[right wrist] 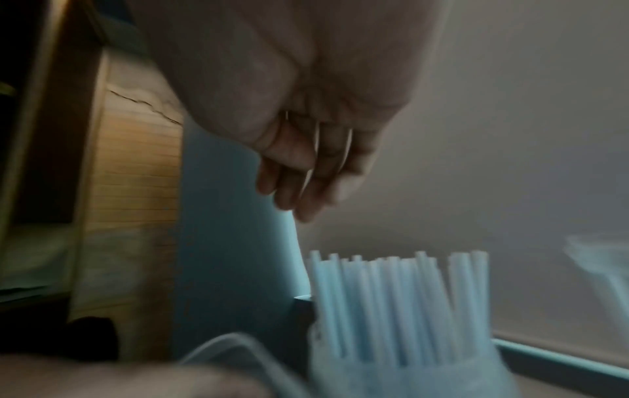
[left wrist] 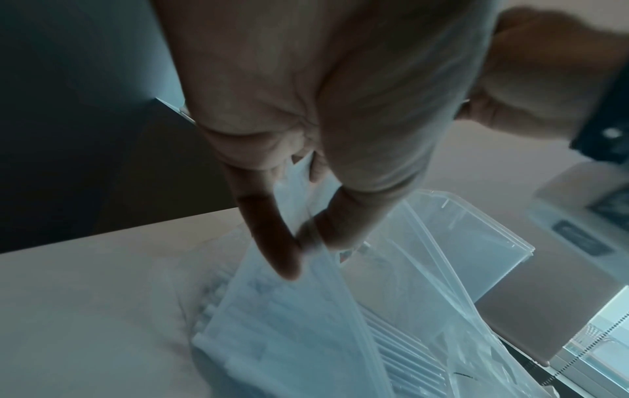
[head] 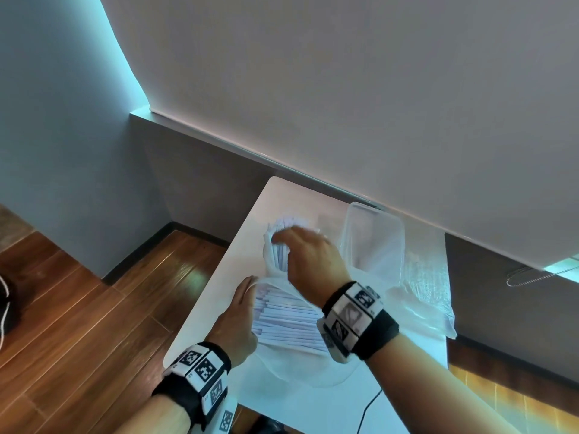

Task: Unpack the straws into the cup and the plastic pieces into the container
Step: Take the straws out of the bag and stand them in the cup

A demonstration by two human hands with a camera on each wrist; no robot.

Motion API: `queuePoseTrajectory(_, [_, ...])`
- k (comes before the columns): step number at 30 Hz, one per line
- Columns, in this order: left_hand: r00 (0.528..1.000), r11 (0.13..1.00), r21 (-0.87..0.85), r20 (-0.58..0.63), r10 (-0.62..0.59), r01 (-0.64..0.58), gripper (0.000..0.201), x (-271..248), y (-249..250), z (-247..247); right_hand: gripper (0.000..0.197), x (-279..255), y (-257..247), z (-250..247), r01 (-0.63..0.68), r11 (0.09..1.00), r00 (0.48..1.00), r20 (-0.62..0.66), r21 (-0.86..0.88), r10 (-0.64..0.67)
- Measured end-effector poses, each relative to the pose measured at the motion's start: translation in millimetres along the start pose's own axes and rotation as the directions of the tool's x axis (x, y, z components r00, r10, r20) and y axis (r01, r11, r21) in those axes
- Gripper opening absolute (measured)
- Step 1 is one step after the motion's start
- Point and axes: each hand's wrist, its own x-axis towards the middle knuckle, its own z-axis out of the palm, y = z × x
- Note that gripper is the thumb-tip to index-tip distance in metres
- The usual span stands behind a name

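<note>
A white table (head: 219,292) stands against a grey wall, with wood flooring (head: 94,308) to its left and a pale roller blind (head: 344,89) hanging above its far edge. On it, the left hand (head: 238,321) pinches the rim of a clear plastic bag (left wrist: 289,336) between thumb (left wrist: 343,229) and forefinger, holding its mouth open. Inside the bag lies a stack of wrapped white straws (head: 291,321), side by side and pointing across the table. The right hand (head: 308,255) hovers over the cup (right wrist: 401,377), its fingers (right wrist: 299,188) loosely extended, close together and holding nothing; the wrist view is blurred. A bunch of straws stands upright in that cup, their tips just below the fingertips. The cup sits at the table's far side, beyond the bag. To its right, just beside it, stands a clear plastic container (head: 376,242); what it holds cannot be told. Crumpled clear wrapping (head: 429,289) lies at the table's right edge, and a black cable (head: 369,408) trails at the near side.
</note>
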Motion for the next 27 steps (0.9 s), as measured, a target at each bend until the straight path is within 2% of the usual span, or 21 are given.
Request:
queuePoseTrajectory(2, [1.000,1.000,0.005,-0.019,0.015,-0.015,0.098,-0.7,-0.1,-0.7,0.032,-23.0,-14.9,6.4,0.061,0.998,0.985,0.161,0.025,-0.064])
queuePoseTrajectory(3, [1.000,1.000,0.012,-0.027,0.017,-0.016,0.097,-0.9,-0.1,-0.9,0.029,-34.9,-19.9,14.5,0.031,0.999,0.957,0.289,0.023,-0.036])
queuePoseTrajectory(4, [0.999,1.000,0.018,-0.031,0.013,-0.013,0.097,-1.0,-0.7,-0.8,0.029,-46.1,-21.4,25.0,-0.019,1.000,0.907,0.420,0.000,0.017])
queuePoseTrajectory(6, [1.000,0.999,0.037,-0.020,0.001,0.000,0.100,-1.9,-2.6,0.5,0.030,-68.8,-13.8,52.4,-0.112,0.988,0.774,0.614,-0.106,0.154])
queuePoseTrajectory(7, [1.000,0.999,0.046,-0.014,0.006,-0.006,0.101,-2.8,-3.6,1.1,0.031,-78.6,-8.2,65.8,-0.138,0.977,0.717,0.664,-0.161,0.211])
queuePoseTrajectory(9, [0.999,0.998,0.055,-0.011,0.030,-0.029,0.099,-5.0,-5.2,2.2,0.033,-94.3,1.1,87.8,-0.147,0.956,0.670,0.685,-0.254,0.285])
queuePoseTrajectory(11, [0.999,0.997,0.064,-0.021,0.044,-0.043,0.097,-7.3,-5.2,2.7,0.035,-106.2,6.1,103.6,-0.128,0.940,0.668,0.673,-0.316,0.317])
queuePoseTrajectory(14, [0.998,0.997,0.067,-0.024,0.052,-0.050,0.095,-9.1,-6.5,4.1,0.034,-115.9,7.2,115.4,-0.111,0.924,0.709,0.622,-0.366,0.331])
queuePoseTrajectory(17, [0.999,0.996,0.082,-0.021,0.045,-0.043,0.095,-9.2,-9.6,4.7,0.029,-114.8,3.1,118.4,-0.118,0.898,0.709,0.597,-0.425,0.376])
queuePoseTrajectory(22, [0.999,0.996,0.080,-0.014,0.029,-0.027,0.099,-7.4,-12.5,4.8,0.037,-117.6,5.9,128.5,-0.120,0.896,0.750,0.552,-0.429,0.365])
queuePoseTrajectory(24, [0.999,0.996,0.083,-0.017,0.034,-0.032,0.098,-6.7,-13.5,5.4,0.034,-118.1,6.2,132.3,-0.144,0.890,0.742,0.548,-0.432,0.386])
queuePoseTrajectory(27, [0.999,0.995,0.093,-0.016,0.037,-0.035,0.098,-6.4,-13.0,5.4,0.026,-115.6,0.6,128.7,-0.114,0.885,0.722,0.574,-0.451,0.386])
